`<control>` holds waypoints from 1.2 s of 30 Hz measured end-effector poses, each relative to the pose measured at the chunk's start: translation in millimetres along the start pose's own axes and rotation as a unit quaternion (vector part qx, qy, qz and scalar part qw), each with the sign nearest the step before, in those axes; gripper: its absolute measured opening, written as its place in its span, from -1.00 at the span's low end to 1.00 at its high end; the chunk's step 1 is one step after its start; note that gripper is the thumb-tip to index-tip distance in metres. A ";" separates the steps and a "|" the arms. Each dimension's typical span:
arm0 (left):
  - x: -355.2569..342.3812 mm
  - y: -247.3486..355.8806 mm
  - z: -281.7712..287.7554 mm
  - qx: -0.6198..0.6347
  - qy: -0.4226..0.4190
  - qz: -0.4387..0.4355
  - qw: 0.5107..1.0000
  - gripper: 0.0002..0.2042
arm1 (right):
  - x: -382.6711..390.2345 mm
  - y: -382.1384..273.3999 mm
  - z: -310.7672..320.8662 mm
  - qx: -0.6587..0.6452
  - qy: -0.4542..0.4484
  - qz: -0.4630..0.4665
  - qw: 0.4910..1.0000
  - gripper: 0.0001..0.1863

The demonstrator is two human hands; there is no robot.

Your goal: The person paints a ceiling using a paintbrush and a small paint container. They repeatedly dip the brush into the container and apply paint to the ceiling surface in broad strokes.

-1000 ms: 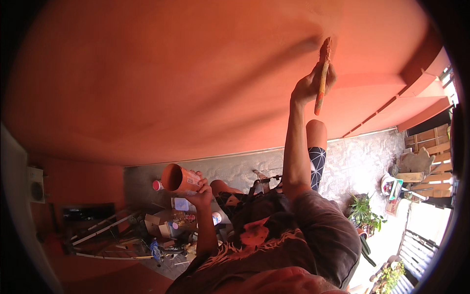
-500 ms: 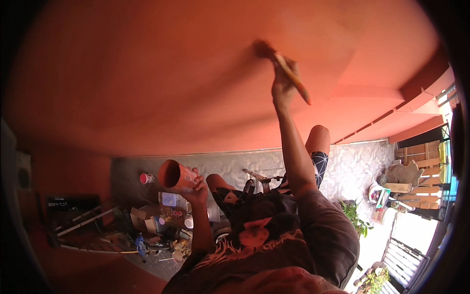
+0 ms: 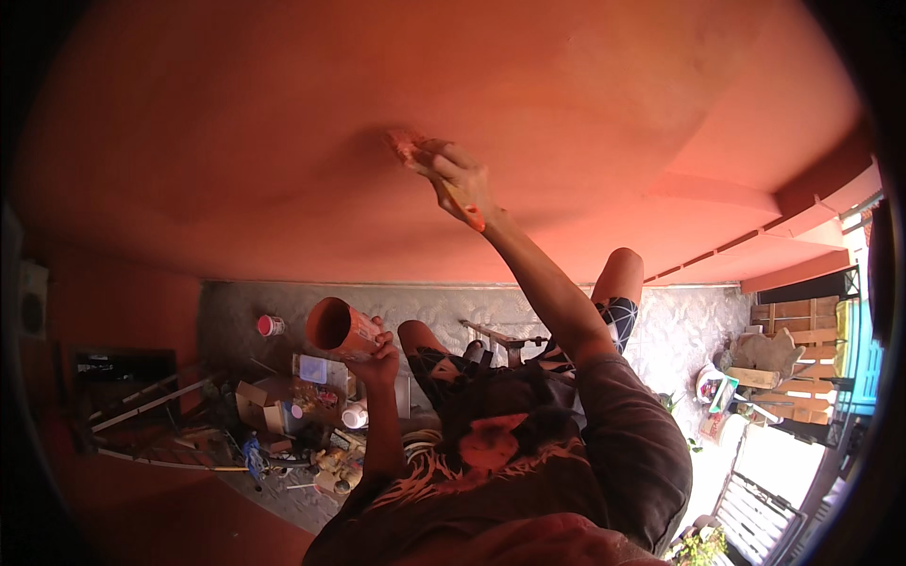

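Note:
An orange-red wall (image 3: 255, 170) fills the upper part of the view. My right hand (image 3: 461, 181) is closed round a paintbrush (image 3: 404, 144), and its bristles press against the wall. Orange paint coats the end of the handle, which sticks out below my fingers. Lower down at the left, my left hand (image 3: 381, 357) grips a paint container (image 3: 347, 330) from its right side. The container is a reddish cylinder, tilted with its open mouth toward the upper left. Its inside looks dark, and I cannot tell how much paint is in it.
Far below, a small red-and-white bucket (image 3: 271, 325) stands on the grey floor (image 3: 425, 302). A cardboard box (image 3: 253, 404) and mixed clutter lie at the lower left. A ladder-like frame (image 3: 495, 337) is between my knees. Wooden boards (image 3: 797, 325) and a white gate (image 3: 764, 491) are at the right.
My right hand has swept the paintbrush left and somewhat down along the wall. My left hand still holds the paint container at nearly the same spot.

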State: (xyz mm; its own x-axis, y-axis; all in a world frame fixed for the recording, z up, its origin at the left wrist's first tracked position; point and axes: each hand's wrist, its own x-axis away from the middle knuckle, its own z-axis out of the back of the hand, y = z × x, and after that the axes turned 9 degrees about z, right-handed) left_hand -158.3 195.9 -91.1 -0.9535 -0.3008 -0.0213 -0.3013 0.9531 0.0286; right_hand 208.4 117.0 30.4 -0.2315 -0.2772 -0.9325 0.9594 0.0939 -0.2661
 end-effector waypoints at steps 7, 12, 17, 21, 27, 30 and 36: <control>11.9 3.5 5.1 0.016 0.007 -0.032 0.999 -0.29 | -33.0 30.4 96.8 0.011 0.493 -0.149 0.857 -0.93; 27.1 2.8 8.4 0.025 0.036 -0.048 0.998 -0.31 | -34.7 13.5 27.4 0.198 0.286 -0.081 0.934 -0.71; 14.0 3.6 10.3 0.009 0.020 -0.033 0.999 -0.31 | -13.2 -9.9 -32.2 0.032 0.031 -0.023 0.999 -0.69; 10.4 2.8 4.2 -0.004 0.005 -0.038 0.999 -0.29 | -34.7 -2.8 2.9 0.046 0.082 0.041 0.995 -0.76; 12.6 -3.1 4.5 0.000 0.002 -0.040 0.999 -0.26 | -55.0 36.6 119.5 0.076 0.483 -0.130 0.863 -0.87; 18.9 -4.6 15.3 0.018 0.023 -0.053 0.998 -0.24 | -67.0 37.9 107.6 0.007 0.508 -0.077 0.858 -0.89; 11.5 -2.1 4.0 0.006 0.038 -0.040 0.998 -0.27 | -37.4 -4.9 19.8 0.087 0.040 -0.037 0.995 -0.69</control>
State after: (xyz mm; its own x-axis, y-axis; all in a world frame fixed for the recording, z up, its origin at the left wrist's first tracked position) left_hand -168.7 190.5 -95.4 -0.9245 -0.3775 0.0524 -0.3771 0.9260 0.0172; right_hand 215.6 107.9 71.4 -0.3078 -0.2001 -0.9302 0.9511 -0.0921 -0.2949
